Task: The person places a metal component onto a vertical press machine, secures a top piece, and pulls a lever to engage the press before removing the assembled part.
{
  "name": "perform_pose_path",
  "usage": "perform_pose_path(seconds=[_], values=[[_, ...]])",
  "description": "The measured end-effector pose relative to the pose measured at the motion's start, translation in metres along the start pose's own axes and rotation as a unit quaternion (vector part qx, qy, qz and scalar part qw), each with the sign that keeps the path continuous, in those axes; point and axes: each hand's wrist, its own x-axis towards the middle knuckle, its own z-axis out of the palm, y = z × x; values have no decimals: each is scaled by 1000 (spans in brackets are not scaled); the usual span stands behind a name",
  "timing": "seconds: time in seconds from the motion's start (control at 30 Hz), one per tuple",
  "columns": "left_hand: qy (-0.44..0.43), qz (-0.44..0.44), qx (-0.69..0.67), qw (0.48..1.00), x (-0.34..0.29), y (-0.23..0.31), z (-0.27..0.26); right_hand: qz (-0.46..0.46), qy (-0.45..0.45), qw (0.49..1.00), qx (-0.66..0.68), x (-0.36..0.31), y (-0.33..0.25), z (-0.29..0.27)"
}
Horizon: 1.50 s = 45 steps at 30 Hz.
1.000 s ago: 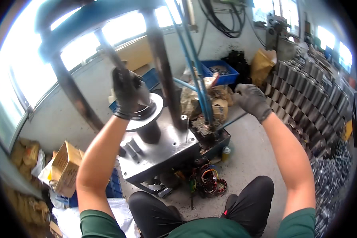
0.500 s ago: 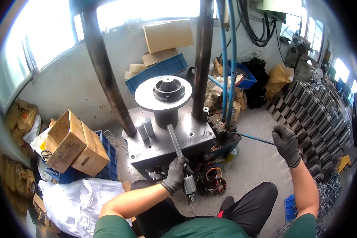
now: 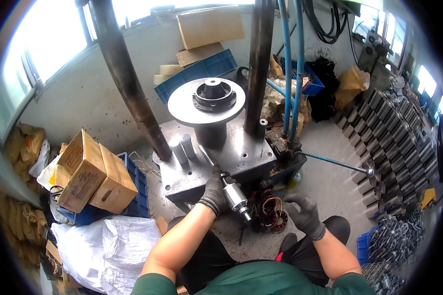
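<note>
My left hand, in a dark grey glove, is closed around the shaft of a metal motor rotor. The long bare shaft end points up and away over the press table, while the thick silver body hangs toward my lap. To the right, my gloved right hand is in the air above my knee, fingers loosely bent and apart, with nothing visible in it. Below and between the hands are wound stators with red and yellow wires. A blue lever with a round knob extends beyond the right hand.
A press table with two dark columns carries a round plate and two grey cylinders. Cardboard boxes and a white sack are on the left. Stacked metal cylinders and a heap of metal parts fill the right.
My right hand has left the lever's end and come down and left toward the rotor. The left hand, still gripping the rotor, has shifted slightly up; the rotor's body has swung up and right.
</note>
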Motion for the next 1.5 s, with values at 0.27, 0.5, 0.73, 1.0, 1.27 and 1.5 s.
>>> perform_pose_path(seconds=[0.27,0.5,0.73,1.0,1.27,1.5], values=[[17,-33,15,999,-15,-48,-13,372,-222,842,320,-18,8,43],[-17,100,355,929,9,-111,-13,473,-217,588,620,-40,12,81],[-289,329,477,762,22,-111,17,508,-98,567,641,-29,-12,19],[-266,184,600,732,-10,-149,50,285,144,659,681,-90,-33,-104],[-322,-104,675,656,5,-150,16,256,588,630,439,-267,-41,-230],[-357,-78,677,639,-1,-143,8,175,817,483,260,-492,-32,-357]])
